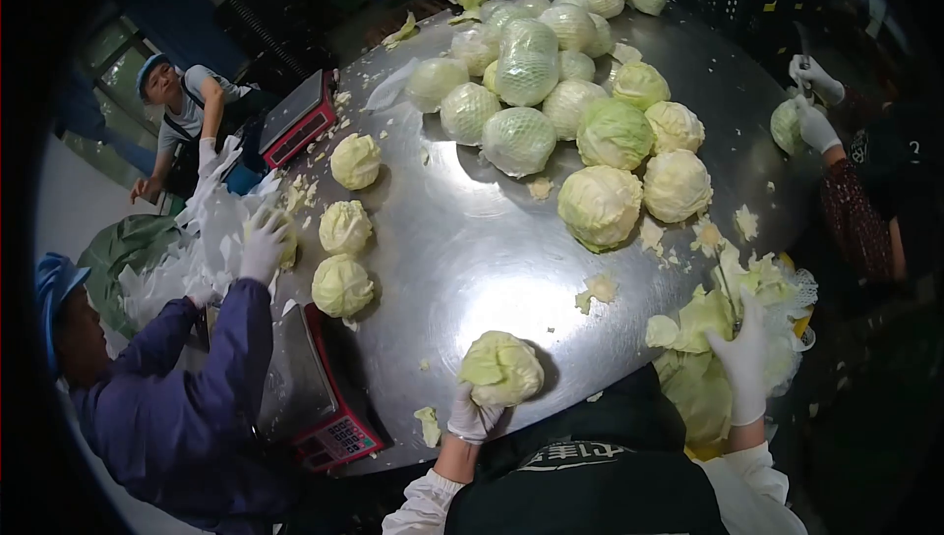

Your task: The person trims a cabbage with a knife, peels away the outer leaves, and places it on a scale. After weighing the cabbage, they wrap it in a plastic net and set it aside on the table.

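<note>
"Holding anything?"

"Yes! The left hand (475,415) has its fingers wrapped around a round green cabbage (501,368), by the near edge of the shiny table (442,250)."

"And the right hand (742,358)?"

"It's open, fingers spread, right at a heap of loose leaves (706,324). (I can't tell if it is pinching one.) Both hands wear white gloves."

"What's near them?"

"Just left of the left hand is a torn leaf (428,427), then a red scale (344,427). Just right of the right hand is some white net (792,338)."

"And farther off?"

"Ahead of the left hand, off to its left, three pale cabbages (344,228) make a row. Ahead, between both hands, sit big bare cabbages (600,208), with a pile of wrapped cabbages (526,63) past them."

"Any people?"

"Left of the left hand, a co-worker (187,417) in purple has a gloved hand on a cabbage. Far past the right hand, another person's gloved hands (818,127) hold one too."
</note>
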Action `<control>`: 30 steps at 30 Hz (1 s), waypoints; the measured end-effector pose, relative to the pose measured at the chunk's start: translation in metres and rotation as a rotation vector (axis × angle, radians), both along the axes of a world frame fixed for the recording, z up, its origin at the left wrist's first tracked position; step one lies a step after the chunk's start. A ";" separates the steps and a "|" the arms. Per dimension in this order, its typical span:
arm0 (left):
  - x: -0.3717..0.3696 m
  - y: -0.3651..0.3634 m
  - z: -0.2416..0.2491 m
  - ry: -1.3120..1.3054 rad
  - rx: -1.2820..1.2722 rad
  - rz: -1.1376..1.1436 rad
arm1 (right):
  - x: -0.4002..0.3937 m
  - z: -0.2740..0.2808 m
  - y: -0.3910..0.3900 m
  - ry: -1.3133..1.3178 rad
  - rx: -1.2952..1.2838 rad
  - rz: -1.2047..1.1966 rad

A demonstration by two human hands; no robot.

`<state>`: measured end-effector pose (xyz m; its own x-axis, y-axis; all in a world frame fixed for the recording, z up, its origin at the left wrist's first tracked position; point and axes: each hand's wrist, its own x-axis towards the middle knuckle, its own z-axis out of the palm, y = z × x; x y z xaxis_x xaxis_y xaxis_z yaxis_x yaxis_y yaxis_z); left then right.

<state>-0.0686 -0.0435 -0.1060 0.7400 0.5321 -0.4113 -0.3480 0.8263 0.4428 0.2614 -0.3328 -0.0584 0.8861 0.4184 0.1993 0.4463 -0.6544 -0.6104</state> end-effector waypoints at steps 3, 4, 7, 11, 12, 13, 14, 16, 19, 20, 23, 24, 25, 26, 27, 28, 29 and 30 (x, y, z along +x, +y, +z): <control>0.034 -0.014 0.022 0.214 0.382 -0.077 | -0.045 0.041 0.053 0.170 0.197 0.340; 0.047 -0.019 0.032 0.333 0.652 -0.087 | -0.061 0.048 0.068 0.210 0.154 0.468; 0.059 -0.026 0.023 0.313 0.737 -0.144 | -0.095 0.065 0.110 0.337 0.061 0.779; 0.054 -0.022 0.014 0.257 0.523 -0.147 | -0.096 0.015 0.122 0.524 0.517 0.674; 0.048 -0.018 0.009 0.192 0.322 -0.125 | -0.087 0.017 0.119 0.645 0.514 0.543; 0.042 -0.014 0.014 0.124 0.182 -0.105 | -0.076 0.010 0.111 0.751 0.519 0.427; 0.034 -0.009 0.012 0.125 0.195 -0.084 | -0.064 0.004 0.103 0.852 0.532 0.303; 0.018 0.010 0.007 0.167 0.088 0.056 | -0.050 0.005 0.091 0.844 0.459 0.178; 0.005 0.054 0.019 0.423 0.594 0.302 | -0.052 -0.017 0.072 0.520 0.478 0.310; -0.003 0.075 0.016 0.607 0.890 0.412 | -0.057 -0.014 0.071 0.567 0.485 0.299; -0.020 0.133 0.030 1.055 1.640 0.534 | -0.067 -0.046 0.071 0.713 0.472 0.305; -0.026 0.145 0.037 1.056 1.647 0.546 | -0.070 -0.047 0.074 0.710 0.480 0.313; -0.031 0.155 0.041 1.265 1.842 0.474 | -0.074 -0.044 0.077 0.602 0.353 0.374; -0.034 0.166 0.047 1.475 2.031 0.387 | -0.078 -0.040 0.081 0.490 0.226 0.425; -0.040 0.177 0.046 1.507 2.127 0.312 | -0.083 -0.024 0.086 0.613 0.263 0.415; -0.046 0.187 0.040 1.493 2.135 0.317 | -0.085 -0.023 0.089 0.605 0.269 0.406; -0.050 0.196 0.033 1.575 2.246 0.262 | -0.087 -0.024 0.089 0.678 0.236 0.404; -0.052 0.201 0.031 1.654 2.357 0.200 | -0.092 -0.026 0.088 0.753 0.201 0.398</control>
